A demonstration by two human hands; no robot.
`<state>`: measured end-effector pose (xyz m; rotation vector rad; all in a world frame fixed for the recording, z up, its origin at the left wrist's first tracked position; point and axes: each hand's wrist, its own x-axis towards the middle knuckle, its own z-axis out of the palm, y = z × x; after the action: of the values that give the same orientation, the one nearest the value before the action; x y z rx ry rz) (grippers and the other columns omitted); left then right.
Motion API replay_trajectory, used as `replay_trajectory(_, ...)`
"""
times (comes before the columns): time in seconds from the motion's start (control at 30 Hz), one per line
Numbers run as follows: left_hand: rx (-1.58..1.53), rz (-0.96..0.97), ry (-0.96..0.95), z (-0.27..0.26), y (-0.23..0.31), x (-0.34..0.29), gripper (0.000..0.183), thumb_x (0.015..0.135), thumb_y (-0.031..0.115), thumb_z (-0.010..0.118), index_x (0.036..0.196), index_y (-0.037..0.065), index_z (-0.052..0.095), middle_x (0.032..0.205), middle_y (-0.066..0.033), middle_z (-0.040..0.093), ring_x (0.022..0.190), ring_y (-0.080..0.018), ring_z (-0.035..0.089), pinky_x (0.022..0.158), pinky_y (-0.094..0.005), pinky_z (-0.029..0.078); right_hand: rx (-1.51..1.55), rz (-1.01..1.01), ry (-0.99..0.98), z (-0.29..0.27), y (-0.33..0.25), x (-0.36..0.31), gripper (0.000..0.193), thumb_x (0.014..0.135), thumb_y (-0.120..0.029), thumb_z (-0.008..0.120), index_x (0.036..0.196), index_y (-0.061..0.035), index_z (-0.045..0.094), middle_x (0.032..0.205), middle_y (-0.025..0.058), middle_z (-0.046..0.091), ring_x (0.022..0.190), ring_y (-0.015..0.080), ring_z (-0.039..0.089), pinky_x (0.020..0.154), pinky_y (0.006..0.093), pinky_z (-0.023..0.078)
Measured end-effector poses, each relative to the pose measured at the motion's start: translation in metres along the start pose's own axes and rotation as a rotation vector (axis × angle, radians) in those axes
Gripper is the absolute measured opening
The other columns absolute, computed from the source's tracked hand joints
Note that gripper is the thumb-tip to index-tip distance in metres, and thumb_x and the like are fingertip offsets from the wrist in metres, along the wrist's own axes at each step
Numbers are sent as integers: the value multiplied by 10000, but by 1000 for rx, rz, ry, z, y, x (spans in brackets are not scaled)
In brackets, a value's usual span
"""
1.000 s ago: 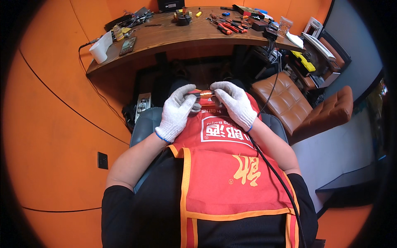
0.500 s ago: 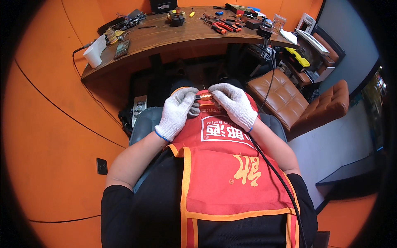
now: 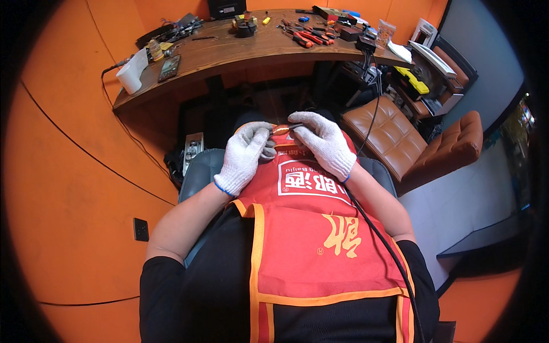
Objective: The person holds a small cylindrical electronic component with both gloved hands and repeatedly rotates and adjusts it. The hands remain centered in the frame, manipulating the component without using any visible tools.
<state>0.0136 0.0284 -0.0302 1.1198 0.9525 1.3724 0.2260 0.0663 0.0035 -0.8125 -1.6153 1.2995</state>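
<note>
Between my two gloved hands, above my lap, is a small copper-coloured coil [image 3: 279,130] with a short dark stem at its right end. My left hand [image 3: 247,150], in a white knit glove, pinches the coil's left side with thumb and fingers. The gloved right hand [image 3: 325,143] has its thumb and fingertips closed on the dark stem. Fingers cover both ends, and fine detail is too small to make out. Beneath the hands lies a red apron [image 3: 334,266] with orange edging.
Ahead curves a wooden desk [image 3: 229,51] carrying red-handled pliers [image 3: 303,39], a phone [image 3: 169,67], a black tape roll [image 3: 245,28] and a white paper roll [image 3: 131,74]. A brown leather chair [image 3: 389,131] stands at right. A black cable [image 3: 380,234] runs along my right arm.
The dark stem showed at the coil's left end before; now it shows at the right. The copper part has shifted slightly left. Both hands stay nearly in place.
</note>
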Motion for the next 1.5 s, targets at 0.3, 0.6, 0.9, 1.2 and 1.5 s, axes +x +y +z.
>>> replay_trajectory(0.3, -6, 30, 52, 4, 1, -7, 227, 1061, 139, 560, 1237, 7, 615, 1017, -86, 693, 799, -124, 671, 758, -264, 571, -3, 96, -127, -3, 3, 2, 332, 1052, -183, 585, 1317, 18, 586, 983, 51, 648, 840, 98, 579, 781, 239, 503)
replay_trajectory(0.6, -4, 124, 118, 8, -4, -12, 243, 1070, 163, 544, 1248, 10, 609, 973, -85, 683, 775, -119, 658, 728, -259, 559, 41, 166, -173, -3, 2, 4, 306, 1063, -182, 561, 1301, 6, 604, 954, 36, 643, 830, 69, 571, 756, 214, 491)
replay_trajectory(0.9, 19, 125, 152, 9, -3, -17, 249, 1065, 131, 539, 1275, 6, 588, 989, -88, 680, 792, -125, 666, 750, -268, 567, 35, 106, -216, -6, 7, 8, 309, 1075, -193, 539, 1296, 12, 607, 928, 29, 644, 772, 76, 557, 708, 219, 484)
replay_trajectory(1.2, 75, 114, 136, 10, -4, -20, 262, 1070, 145, 537, 1285, 4, 587, 1016, -71, 690, 802, -108, 670, 746, -244, 573, 126, 143, -175, -1, 3, 7, 321, 1061, -172, 561, 1321, 14, 585, 895, 31, 631, 731, 84, 553, 663, 229, 476)
replay_trajectory(1.5, 109, 95, 155, 11, -1, -22, 247, 1076, 176, 537, 1245, 13, 614, 974, -47, 678, 768, -86, 641, 721, -235, 559, 141, 97, -232, -2, 3, 8, 316, 1049, -154, 568, 1314, 17, 586, 911, 39, 637, 767, 86, 580, 705, 223, 494)
